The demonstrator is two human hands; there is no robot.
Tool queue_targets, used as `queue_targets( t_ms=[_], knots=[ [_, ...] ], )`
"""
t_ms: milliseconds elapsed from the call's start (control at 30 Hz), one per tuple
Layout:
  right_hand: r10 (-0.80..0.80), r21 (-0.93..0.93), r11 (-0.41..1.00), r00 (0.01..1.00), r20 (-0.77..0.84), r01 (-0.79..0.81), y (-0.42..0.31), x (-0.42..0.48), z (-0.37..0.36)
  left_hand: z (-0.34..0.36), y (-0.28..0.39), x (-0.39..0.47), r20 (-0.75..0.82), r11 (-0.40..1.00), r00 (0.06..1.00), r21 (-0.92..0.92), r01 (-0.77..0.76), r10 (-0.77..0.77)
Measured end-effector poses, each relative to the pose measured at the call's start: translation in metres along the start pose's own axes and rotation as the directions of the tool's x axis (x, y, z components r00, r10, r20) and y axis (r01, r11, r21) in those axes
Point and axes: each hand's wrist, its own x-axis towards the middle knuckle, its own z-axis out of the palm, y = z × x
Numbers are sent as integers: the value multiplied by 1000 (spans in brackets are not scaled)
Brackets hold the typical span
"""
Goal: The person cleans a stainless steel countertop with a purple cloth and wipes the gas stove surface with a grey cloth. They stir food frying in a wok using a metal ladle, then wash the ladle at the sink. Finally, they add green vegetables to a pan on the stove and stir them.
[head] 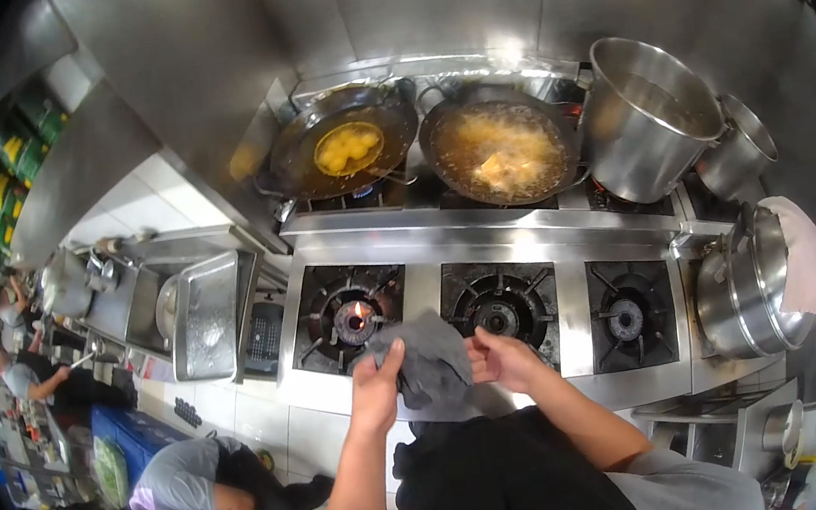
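A crumpled dark grey cloth [431, 362] hangs between my hands, over the front edge of a stainless steel range [573, 312]. My left hand [378, 390] grips its left side, thumb on top. On the other side, the fingertips of my right hand [507, 361] come up to the cloth's right edge; whether they pinch it is hard to see. Just beyond the cloth, a small flame [359, 310] burns on the left front burner [357, 323]. Behind my right hand lies the middle front burner [496, 318], with no flame visible.
On the back row, a wok [283, 156] holds a strainer of yellow pieces in oil; another wok [443, 168] bubbles with frying food. A tall stockpot [622, 147] stands right of them. Stacked steel pots [730, 301] stand at right. A co-worker [184, 477] bends at lower left.
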Motion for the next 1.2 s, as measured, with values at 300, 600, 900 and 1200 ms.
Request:
queue_targets(
  t_ms=[300,600,900,1200],
  knots=[
    [-563,-713,200,675,477,672,-83,-7,108,-44,98,39,459,631,888,699,-338,-33],
    [-272,-846,303,891,364,439,-61,16,150,-45,157,12,487,553,873,731,-400,-11],
    [-579,-614,292,646,497,733,-91,-22,103,-93,164,25,134,957,969,179,-228,206],
    [-479,-675,166,657,582,719,-95,-28,192,-27,191,14,630,571,777,631,-525,19]
  ],
)
